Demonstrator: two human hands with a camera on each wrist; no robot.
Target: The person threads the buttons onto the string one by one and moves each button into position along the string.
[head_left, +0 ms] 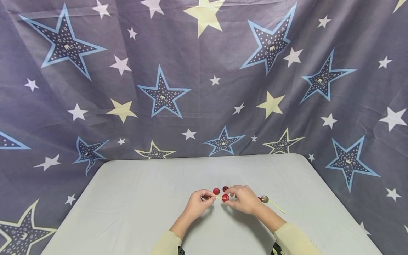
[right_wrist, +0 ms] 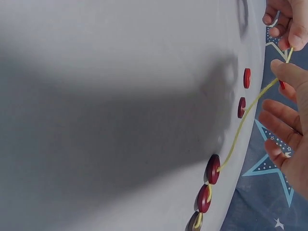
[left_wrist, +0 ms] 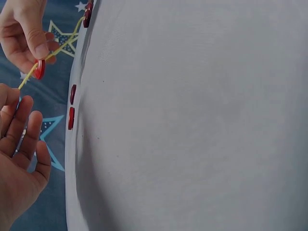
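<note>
Two grips we see closed: the left hand (head_left: 198, 204) pinches string (right_wrist: 235, 139), the right hand (head_left: 244, 199) a red button (head_left: 225, 198) threaded on it, above the pale table (head_left: 134, 209), where two loose buttons (head_left: 216, 191) lie just beyond, strung buttons (right_wrist: 212, 169) rightward; a star-print curtain (head_left: 197, 53) hangs behind

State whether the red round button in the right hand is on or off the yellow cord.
On: the yellow cord shows on both sides of the red round button in the left wrist view.
</note>
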